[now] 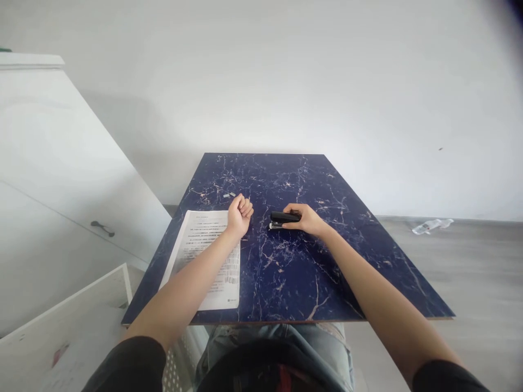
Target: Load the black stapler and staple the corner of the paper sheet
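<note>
Right hand: mine is closed around the rear of the black stapler [285, 217], thumb on the near side, fingers over the far side; the hand [305, 219] comes at it from the right.
Stapler: its nose points out of my right grip toward my left hand [240, 214], with a gap between; whether it rests on the table [286, 283] or sits slightly raised, I can't tell.
Left hand: curled into a fist over the paper's far right corner; whether anything is inside, I can't see.
Feel: I'd expect a stiff, fairly light body, perhaps smooth enough to slip, hardly fragile.
Best hold: the rear, where I have it, fingers clear of the silvery nose.
Paper: the printed sheets [204, 234] lie under my left forearm, likely limp and easily creased.
Small grey pieces [229, 195]: just beyond my left fist, probably brittle; fingertips would suit.
</note>
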A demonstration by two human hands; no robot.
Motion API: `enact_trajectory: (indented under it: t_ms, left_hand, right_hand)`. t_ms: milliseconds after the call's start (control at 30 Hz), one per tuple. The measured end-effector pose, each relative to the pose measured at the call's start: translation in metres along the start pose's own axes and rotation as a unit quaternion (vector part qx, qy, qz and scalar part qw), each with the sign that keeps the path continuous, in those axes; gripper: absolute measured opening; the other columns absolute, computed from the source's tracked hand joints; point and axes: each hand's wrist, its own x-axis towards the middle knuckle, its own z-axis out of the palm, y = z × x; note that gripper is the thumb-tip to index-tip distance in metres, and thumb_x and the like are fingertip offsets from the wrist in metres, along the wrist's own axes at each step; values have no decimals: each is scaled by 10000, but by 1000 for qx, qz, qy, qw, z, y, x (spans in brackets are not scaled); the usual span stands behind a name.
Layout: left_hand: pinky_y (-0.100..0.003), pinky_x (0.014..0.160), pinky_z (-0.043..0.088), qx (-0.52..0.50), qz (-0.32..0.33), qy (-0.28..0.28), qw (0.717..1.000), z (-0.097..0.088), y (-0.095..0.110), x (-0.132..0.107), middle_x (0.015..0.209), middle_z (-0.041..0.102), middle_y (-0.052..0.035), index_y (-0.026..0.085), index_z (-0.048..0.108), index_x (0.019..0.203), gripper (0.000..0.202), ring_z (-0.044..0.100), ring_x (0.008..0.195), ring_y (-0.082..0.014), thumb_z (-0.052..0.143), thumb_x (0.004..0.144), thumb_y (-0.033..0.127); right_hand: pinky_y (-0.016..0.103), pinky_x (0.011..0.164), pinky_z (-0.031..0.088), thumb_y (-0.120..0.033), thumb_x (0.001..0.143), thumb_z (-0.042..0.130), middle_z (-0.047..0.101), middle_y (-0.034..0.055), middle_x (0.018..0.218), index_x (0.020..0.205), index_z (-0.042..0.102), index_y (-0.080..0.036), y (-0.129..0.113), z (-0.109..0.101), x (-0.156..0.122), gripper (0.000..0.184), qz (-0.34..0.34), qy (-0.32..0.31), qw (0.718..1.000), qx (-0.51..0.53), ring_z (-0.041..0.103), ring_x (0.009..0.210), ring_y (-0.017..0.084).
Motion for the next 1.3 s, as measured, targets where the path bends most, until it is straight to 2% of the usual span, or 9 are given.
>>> enact_trajectory:
  t_ms: [167,300,467,567,667,767,900,1033,1300]
  left_hand:
    - [-234,440,177,109,34,45,992,1,-8,-2,545,215,71,204,282,593,470,203,437,-71,579,934,332]
    - [-252,482,133,256,81,97,958,0,-15,-6,548,252,63,203,301,593,486,208,473,-85,596,925,399]
    - [-273,544,154,401,148,71,901,-1,-19,-11,576,353,35,194,378,589,465,286,557,-119,577,939,427]
    - [-280,563,166,426,167,60,887,-1,-21,-11,572,359,29,194,408,572,475,309,578,-134,595,928,447]
    - [-290,572,174,469,168,59,865,-2,-22,-11,569,364,24,197,402,571,484,318,581,-140,545,954,457]
    - [-296,579,188,528,170,55,830,-1,-21,-12,574,376,23,200,375,589,479,331,581,-140,463,990,446]
    - [-295,585,218,579,167,52,796,3,-19,-15,572,392,24,203,375,601,463,361,581,-141,421,1003,428]
    - [-294,584,249,592,156,55,789,3,-20,-15,582,422,21,205,398,610,435,401,589,-146,400,1002,393]
    - [-281,583,278,584,149,58,796,-3,-23,-10,585,446,16,203,438,626,412,438,595,-150,393,994,382]
  right_hand:
    - [304,730,488,-475,685,824,682,22,854,934,690,-173,5,14,21,414,-18,18,999,23,619,758,187]
    - [314,772,496,-453,687,825,704,25,883,955,709,-175,13,21,23,403,-31,30,999,15,638,790,193]
    - [320,743,507,-472,689,817,700,16,864,954,703,-190,13,22,21,403,-29,31,999,-10,634,759,191]
    - [316,767,511,-487,720,799,707,26,914,1009,700,-198,12,20,18,421,-47,26,999,-5,644,810,199]
    - [300,789,514,-556,889,602,708,52,1014,1030,694,-202,15,12,15,391,-38,89,995,7,644,872,197]
    - [237,570,486,-556,980,402,702,48,954,964,671,-197,21,5,10,449,51,162,985,16,589,628,129]
    - [208,327,363,-510,977,412,699,51,1039,1047,638,-209,20,5,3,383,173,100,974,106,479,373,55]
    - [227,355,480,-463,983,432,671,77,1065,1121,620,-224,13,8,-1,334,224,50,947,224,606,427,90]
    - [253,402,565,-498,984,464,579,141,1305,1176,608,-242,13,8,-2,351,233,1,935,268,748,628,194]
